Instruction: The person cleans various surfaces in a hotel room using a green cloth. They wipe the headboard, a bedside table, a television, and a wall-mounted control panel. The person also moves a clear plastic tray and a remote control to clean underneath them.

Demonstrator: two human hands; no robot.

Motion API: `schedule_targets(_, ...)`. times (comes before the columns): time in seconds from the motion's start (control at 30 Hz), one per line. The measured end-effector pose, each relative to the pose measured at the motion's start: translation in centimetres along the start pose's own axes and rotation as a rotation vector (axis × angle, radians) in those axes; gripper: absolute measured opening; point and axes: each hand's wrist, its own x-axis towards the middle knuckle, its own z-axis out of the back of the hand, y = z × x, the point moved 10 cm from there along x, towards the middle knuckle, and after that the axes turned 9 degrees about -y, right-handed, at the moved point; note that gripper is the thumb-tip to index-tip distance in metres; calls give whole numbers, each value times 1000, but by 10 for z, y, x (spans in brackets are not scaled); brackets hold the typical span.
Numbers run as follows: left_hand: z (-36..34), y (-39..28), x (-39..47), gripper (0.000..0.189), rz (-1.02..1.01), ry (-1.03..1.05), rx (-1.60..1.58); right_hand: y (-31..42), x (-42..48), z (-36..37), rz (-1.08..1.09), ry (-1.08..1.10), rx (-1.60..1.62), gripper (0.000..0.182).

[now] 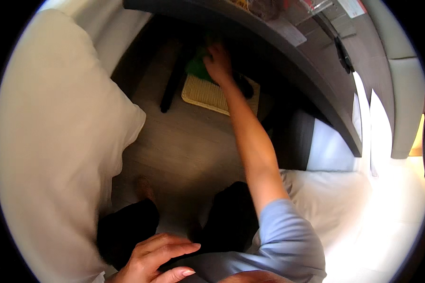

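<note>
My right hand (218,63) reaches at arm's length into the shadow under a dark tabletop. It is at a green item (198,67), perhaps a bag, too dim to name. Whether the fingers grip it cannot be told. Below the green item lies a pale yellow ribbed mat or pad (205,93), partly covered by my forearm. A small dark object (246,86) rests at its right side. Close to my body, my left hand (152,258) is held with thumb and fingers apart and nothing between them.
The dark tabletop (290,60) curves across the upper right, bearing papers (352,7) and clear items. A black leg (168,92) stands on the wooden floor (184,141). Beige bedding (56,141) fills the left. Light fabric (329,201) lies beside my right arm. My foot (144,187) is on the floor.
</note>
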Motion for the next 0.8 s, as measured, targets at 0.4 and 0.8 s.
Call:
schedule_targets(0.4,-21,-8,14,35,-154,-25,71,328,-94,131,1267,-132,-624,7)
schedule_targets(0.8,-6,-14,-4,37,-182,-15,-1,96,-198,219,558,586,-800,16)
